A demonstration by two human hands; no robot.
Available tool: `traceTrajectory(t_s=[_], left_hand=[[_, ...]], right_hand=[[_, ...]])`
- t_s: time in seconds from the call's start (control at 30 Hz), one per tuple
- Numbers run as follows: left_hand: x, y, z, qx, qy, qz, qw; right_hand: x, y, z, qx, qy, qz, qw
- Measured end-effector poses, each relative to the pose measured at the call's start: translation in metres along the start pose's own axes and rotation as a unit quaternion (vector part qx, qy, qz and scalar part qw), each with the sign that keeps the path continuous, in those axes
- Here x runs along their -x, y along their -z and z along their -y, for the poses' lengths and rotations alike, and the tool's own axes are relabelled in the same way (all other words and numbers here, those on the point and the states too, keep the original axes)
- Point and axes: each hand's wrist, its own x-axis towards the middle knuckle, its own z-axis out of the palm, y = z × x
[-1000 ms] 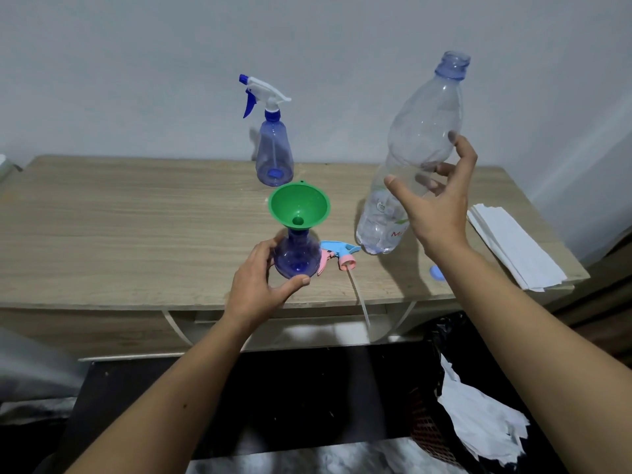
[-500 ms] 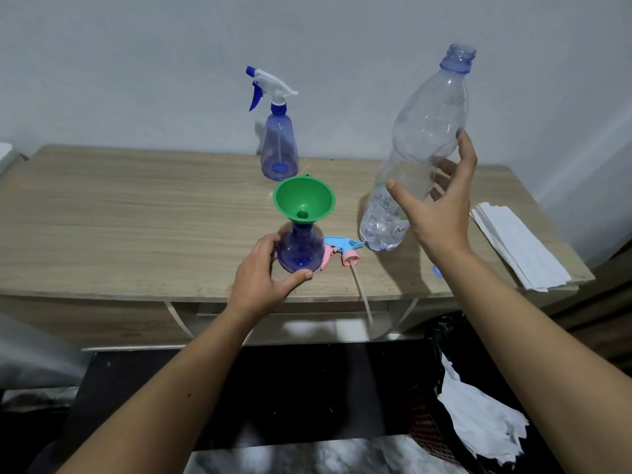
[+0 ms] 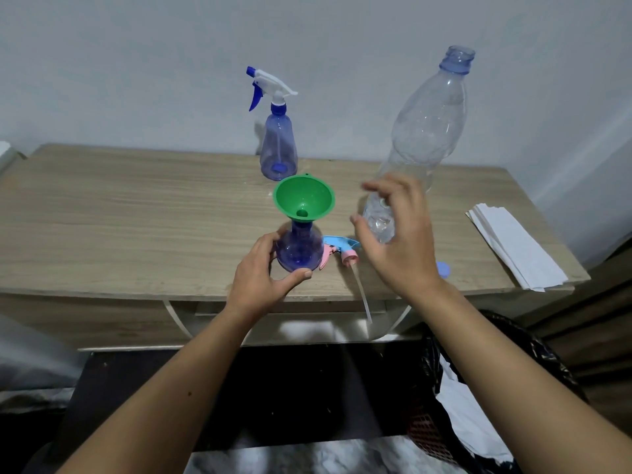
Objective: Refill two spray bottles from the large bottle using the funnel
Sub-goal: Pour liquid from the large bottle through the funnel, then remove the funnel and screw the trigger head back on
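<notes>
A green funnel [image 3: 303, 198] sits in the neck of an uncapped blue spray bottle [image 3: 300, 247] near the table's front edge. My left hand [image 3: 265, 271] grips that bottle's base. The large clear bottle [image 3: 424, 131], uncapped and nearly empty, stands upright to the right. My right hand [image 3: 398, 239] is in front of it, fingers spread, off the bottle and nearer the funnel. A second blue spray bottle [image 3: 277, 148] with its white and blue trigger head stands at the back. A blue and pink trigger head [image 3: 338, 249] with its tube lies beside the front bottle.
The wooden table [image 3: 136, 217] stands against a pale wall. A stack of white paper [image 3: 516, 248] lies at its right end, and a blue cap [image 3: 444, 268] sits by my right wrist. A black bin bag with crumpled paper [image 3: 478, 398] is below on the right.
My right hand has let go of the large bottle and moved left and down toward the funnel. The left hand stays on the front spray bottle.
</notes>
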Motion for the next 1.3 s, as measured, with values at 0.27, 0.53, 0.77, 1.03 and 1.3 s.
traceTrajectory(t_s=[0.27,0.53,0.77,1.03,1.3], left_hand=[[0.000,0.002,-0.002,0.000,-0.014,0.004,1.000],[0.000,0.002,0.000,-0.007,-0.008,0.007,1.000],[-0.001,0.002,0.000,-0.012,-0.005,0.011,1.000],[-0.001,0.003,0.001,0.007,-0.003,0.010,1.000],[-0.004,0.003,0.005,-0.003,-0.018,0.005,1.000]], right_hand=[[-0.008,-0.012,0.011,0.003,0.101,0.089,0.991],[-0.018,-0.018,0.009,0.007,0.123,0.093,0.988],[-0.029,-0.022,0.008,0.016,0.109,0.080,0.991],[-0.043,-0.027,0.000,-0.032,-0.035,-0.009,0.999],[-0.016,-0.075,-0.025,0.002,-0.151,0.010,0.988]])
